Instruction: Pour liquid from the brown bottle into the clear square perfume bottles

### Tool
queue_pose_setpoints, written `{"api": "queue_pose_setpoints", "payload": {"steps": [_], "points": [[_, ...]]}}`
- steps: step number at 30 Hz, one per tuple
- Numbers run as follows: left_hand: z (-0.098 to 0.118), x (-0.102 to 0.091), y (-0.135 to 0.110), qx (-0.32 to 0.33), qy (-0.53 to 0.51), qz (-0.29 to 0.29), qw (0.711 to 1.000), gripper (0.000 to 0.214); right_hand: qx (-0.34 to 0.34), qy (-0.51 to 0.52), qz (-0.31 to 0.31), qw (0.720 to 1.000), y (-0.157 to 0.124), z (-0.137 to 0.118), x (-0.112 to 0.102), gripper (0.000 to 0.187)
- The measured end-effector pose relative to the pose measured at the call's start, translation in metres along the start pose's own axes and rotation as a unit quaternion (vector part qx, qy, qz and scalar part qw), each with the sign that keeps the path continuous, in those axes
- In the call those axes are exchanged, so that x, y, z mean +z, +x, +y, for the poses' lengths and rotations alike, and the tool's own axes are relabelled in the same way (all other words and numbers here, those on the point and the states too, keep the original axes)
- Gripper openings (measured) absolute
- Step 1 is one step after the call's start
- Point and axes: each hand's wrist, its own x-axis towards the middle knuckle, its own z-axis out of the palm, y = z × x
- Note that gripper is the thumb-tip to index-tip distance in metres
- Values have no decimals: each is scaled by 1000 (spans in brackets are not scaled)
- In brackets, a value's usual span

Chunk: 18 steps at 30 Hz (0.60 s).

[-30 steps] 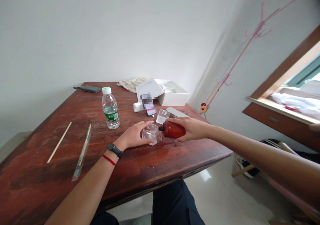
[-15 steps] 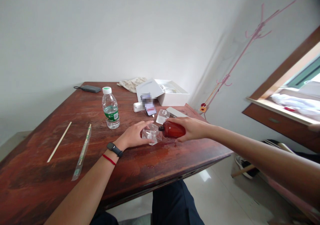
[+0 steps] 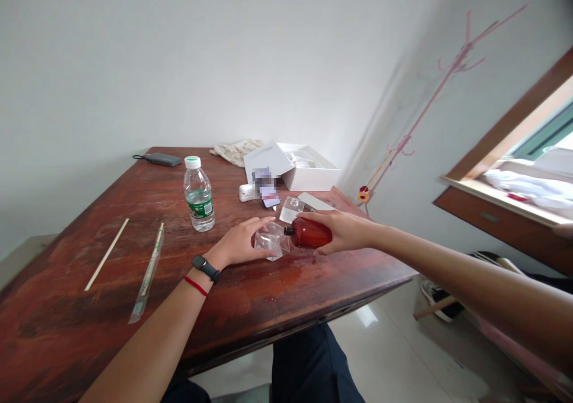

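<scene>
Almost nothing has shifted since the earlier frame: both hands hold their places, and only the view has crept slightly. The left hand (image 3: 237, 243) is cupped around a faceted clear glass block (image 3: 271, 242) that sits on the worn wooden table (image 3: 250, 286). The right hand (image 3: 347, 231) clenches an amber bottle (image 3: 311, 233) on its side, its black neck just beside the block, seemingly touching it, though the glass makes that hard to tell. A second glass block (image 3: 292, 209) stands just beyond. The table's right edge runs near below the right wrist, and the near edge lies well below both hands. A water bottle (image 3: 199, 203) stands left of the left hand, well short of the chopsticks.
</scene>
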Motion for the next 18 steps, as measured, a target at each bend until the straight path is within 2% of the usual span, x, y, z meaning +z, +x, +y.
{"api": "queue_pose_setpoints", "payload": {"steps": [18], "points": [[1, 0, -1, 2, 7, 3, 1000, 89, -5, -2, 2, 1000, 0, 4, 2, 98]]}}
